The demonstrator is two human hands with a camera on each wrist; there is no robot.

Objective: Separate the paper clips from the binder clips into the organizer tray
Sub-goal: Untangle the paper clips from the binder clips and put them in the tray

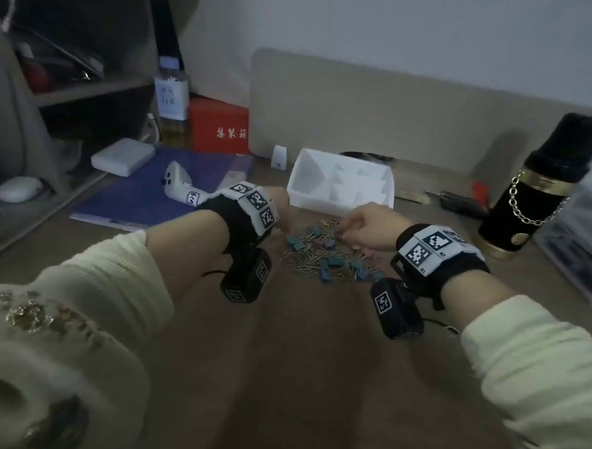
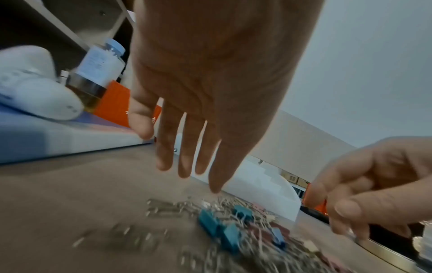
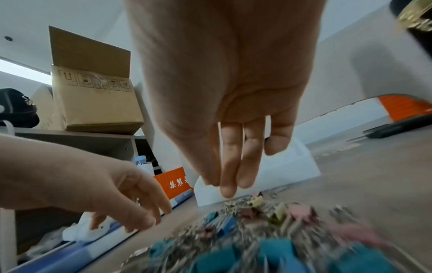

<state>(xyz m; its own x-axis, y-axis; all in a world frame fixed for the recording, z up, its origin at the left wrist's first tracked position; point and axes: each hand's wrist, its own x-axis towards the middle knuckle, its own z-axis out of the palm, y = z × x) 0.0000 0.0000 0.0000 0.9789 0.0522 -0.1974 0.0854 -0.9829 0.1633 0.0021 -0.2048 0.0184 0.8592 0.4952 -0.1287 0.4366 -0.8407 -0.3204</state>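
We hold both hands just above the mixed pile of paper clips [image 1: 306, 255] and binder clips [image 1: 326, 270] on the desk [image 1: 297, 361]. Our left hand [image 2: 210, 83] hangs with fingers straight and spread, gripping nothing. Our right hand [image 3: 224, 92] points its fingers down, close together over the pile's far edge; we cannot tell whether they pinch a clip. The white tray [image 1: 341, 182] sits just behind the pile.

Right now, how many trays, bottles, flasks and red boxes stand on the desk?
White plastic organizer tray: 1
Clear labelled bottle with pale cap: 1
Black flask with gold bands: 1
Red box with white lettering: 1
Total: 4
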